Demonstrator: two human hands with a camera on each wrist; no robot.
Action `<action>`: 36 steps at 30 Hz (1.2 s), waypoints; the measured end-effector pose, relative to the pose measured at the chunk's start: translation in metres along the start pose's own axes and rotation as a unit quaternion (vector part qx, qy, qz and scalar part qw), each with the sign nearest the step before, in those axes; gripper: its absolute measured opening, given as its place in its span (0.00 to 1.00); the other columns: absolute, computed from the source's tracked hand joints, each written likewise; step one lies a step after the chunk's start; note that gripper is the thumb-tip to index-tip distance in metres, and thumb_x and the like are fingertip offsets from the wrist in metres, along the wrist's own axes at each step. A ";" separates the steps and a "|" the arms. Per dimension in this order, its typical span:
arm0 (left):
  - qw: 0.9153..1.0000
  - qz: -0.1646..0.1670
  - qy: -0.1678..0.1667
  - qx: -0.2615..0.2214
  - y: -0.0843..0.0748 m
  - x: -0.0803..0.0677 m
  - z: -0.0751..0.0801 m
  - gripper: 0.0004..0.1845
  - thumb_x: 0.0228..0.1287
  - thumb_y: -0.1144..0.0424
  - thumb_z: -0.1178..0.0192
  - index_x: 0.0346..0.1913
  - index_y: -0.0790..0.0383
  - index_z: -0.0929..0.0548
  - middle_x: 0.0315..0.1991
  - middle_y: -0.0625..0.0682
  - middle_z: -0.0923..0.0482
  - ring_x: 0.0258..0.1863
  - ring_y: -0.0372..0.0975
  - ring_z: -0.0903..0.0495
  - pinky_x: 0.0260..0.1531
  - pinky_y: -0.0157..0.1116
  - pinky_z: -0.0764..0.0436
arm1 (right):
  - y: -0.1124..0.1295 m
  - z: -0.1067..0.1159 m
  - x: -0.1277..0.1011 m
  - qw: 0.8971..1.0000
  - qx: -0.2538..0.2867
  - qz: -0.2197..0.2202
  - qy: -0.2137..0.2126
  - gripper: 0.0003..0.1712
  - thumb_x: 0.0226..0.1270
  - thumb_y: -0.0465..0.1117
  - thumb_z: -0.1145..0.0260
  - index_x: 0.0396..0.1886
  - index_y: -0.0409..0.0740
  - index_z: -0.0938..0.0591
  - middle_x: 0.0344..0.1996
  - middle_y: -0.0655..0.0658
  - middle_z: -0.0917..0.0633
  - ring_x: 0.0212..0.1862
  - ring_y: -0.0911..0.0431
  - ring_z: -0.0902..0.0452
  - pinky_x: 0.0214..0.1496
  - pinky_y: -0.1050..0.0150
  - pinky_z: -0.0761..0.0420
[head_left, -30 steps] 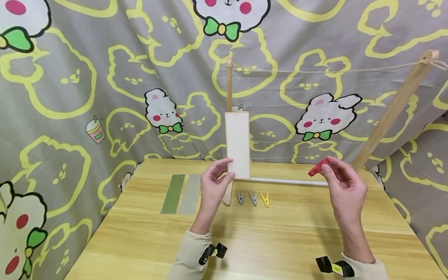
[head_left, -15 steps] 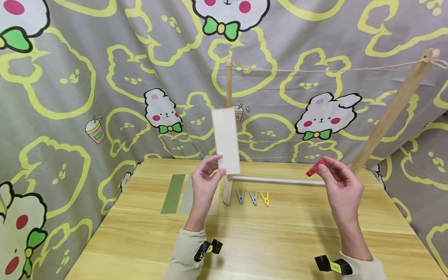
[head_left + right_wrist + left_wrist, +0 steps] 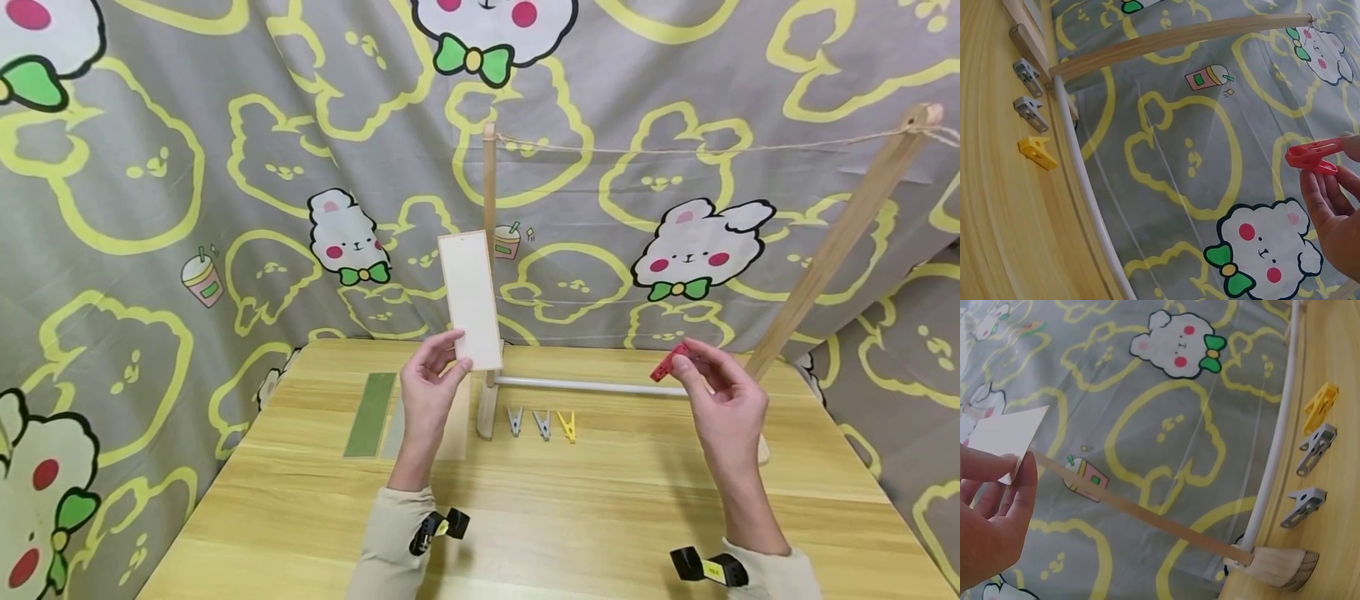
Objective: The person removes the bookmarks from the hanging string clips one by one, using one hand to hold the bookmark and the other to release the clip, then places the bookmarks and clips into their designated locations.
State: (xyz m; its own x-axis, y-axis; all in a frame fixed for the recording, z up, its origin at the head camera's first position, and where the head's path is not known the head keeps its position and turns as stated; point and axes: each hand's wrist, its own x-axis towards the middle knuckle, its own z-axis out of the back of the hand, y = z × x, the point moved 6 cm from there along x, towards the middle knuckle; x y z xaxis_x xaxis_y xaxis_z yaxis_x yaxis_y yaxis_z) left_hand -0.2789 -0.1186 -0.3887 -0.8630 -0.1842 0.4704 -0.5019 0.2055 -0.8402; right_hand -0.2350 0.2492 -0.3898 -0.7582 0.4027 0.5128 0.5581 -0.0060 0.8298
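My left hand (image 3: 429, 379) pinches the lower left edge of a white rectangular card (image 3: 471, 292) with a tan border and a small hole near its top. The card is held up off the table, leaning slightly left, in front of the left wooden post (image 3: 490, 179). Between thumb and fingers my right hand (image 3: 723, 400) holds a red clothespin (image 3: 1313, 153), raised at the right near the white rod (image 3: 592, 384). Two grey clothespins (image 3: 515, 421) and a yellow clothespin (image 3: 567, 427) lie on the table between the hands.
A twine line (image 3: 675, 152) runs from the left post to the right wooden post (image 3: 840, 242). Left of my left hand lie a green card (image 3: 371, 415), a grey card (image 3: 392, 433) and a beige card (image 3: 455, 429). A patterned curtain (image 3: 285, 233) hangs behind the table (image 3: 562, 525).
My left hand has moved left with the white card, which now tilts more to the left. The right hand has shifted slightly left and down with the red clothespin.
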 end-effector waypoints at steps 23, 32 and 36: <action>0.999 -0.005 -0.037 0.020 0.000 0.007 0.023 0.23 0.54 0.89 0.36 0.55 0.80 0.20 0.53 0.64 0.16 0.44 0.42 0.15 0.47 0.35 0.14 | -0.017 -0.003 0.000 1.000 0.006 -0.012 0.015 0.17 0.63 0.22 0.30 0.52 0.21 0.17 0.40 0.43 0.16 0.42 0.59 0.16 0.45 0.76 0.17; 0.998 -0.006 -0.054 0.017 -0.002 0.010 0.032 0.23 0.54 0.89 0.36 0.55 0.80 0.20 0.51 0.63 0.16 0.43 0.43 0.14 0.44 0.33 0.13 | -0.022 -0.003 0.000 1.000 -0.007 -0.019 0.018 0.17 0.64 0.23 0.30 0.53 0.20 0.19 0.37 0.46 0.13 0.39 0.61 0.16 0.42 0.77 0.18; 0.998 -0.006 -0.058 0.011 -0.002 0.011 0.033 0.23 0.53 0.90 0.36 0.54 0.81 0.20 0.49 0.61 0.15 0.42 0.42 0.14 0.42 0.32 0.13 | -0.025 -0.003 -0.001 0.999 -0.013 -0.021 0.020 0.17 0.64 0.23 0.30 0.52 0.21 0.18 0.37 0.48 0.13 0.39 0.60 0.16 0.41 0.77 0.18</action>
State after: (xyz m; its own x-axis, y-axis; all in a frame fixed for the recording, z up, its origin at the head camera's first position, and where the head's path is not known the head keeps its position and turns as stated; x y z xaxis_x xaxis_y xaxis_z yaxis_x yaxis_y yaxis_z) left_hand -0.2849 -0.1529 -0.3906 -0.8441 -0.2961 0.4471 -0.5092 0.1811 -0.8414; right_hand -0.2494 0.2463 -0.4100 -0.7941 0.3660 0.4852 0.5170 -0.0129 0.8559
